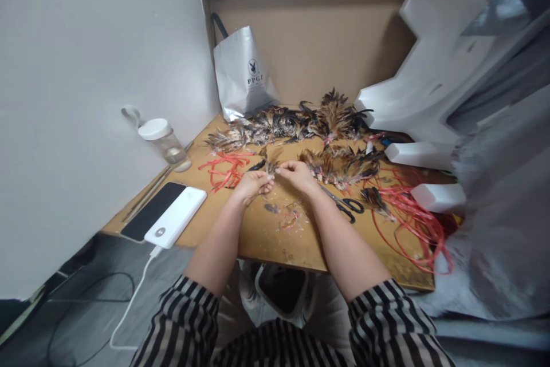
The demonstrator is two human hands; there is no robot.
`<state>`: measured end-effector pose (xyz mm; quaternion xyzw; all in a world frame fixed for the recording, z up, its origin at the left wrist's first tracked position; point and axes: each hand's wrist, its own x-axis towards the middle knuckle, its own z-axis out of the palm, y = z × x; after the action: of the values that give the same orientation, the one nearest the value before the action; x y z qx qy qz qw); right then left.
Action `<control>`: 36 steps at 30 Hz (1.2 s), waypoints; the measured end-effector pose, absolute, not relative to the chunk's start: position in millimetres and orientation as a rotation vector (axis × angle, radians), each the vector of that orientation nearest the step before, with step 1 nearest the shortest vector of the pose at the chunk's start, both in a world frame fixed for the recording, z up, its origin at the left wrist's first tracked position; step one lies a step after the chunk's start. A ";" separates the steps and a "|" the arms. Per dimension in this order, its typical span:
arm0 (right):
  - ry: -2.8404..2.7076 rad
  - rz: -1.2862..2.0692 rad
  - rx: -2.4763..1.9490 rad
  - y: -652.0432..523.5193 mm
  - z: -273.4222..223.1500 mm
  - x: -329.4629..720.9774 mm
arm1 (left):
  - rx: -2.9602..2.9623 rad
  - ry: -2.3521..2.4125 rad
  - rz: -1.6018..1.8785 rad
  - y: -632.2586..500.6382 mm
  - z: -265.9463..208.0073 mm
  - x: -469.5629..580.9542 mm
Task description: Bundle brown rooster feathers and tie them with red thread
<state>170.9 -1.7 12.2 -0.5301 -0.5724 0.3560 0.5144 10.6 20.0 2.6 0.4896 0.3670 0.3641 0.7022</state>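
Observation:
Between my hands stands a small tuft of brown feathers, its quill ends at my fingertips. My left hand pinches the base of the tuft from the left. From the right, my right hand has its thumb and forefinger closed at the same feathers. Just beyond lies a row of brown and black feather bunches, and another pile of feathers is right of my right hand. Black-handled scissors rest beside my right forearm. Feather scraps and red string bits lie below my hands.
Red plastic strips lie at the left, and a larger tangle of red strips at the right. A lidded bottle, a phone and a white power bank line the left side. A silver bag stands behind; white foam borders the right.

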 end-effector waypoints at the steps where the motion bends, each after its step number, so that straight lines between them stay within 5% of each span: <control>1: -1.271 0.826 -1.267 -0.1 11.2 171.4 | 1.053 0.819 0.851 20.6 3.0 10.7; 9: -1.093 0.909 -1.343 -4.3 12.0 158.1 | 0.894 0.835 1.022 24.2 4.2 12.3; 36: -1.009 1.156 -1.074 -5.8 4.9 148.3 | 1.112 0.710 0.738 18.4 -3.1 11.8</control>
<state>148.3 -5.8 4.9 -0.4618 -0.4340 0.4972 0.5926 11.8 18.4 -3.1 0.5045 0.3222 0.3349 0.7276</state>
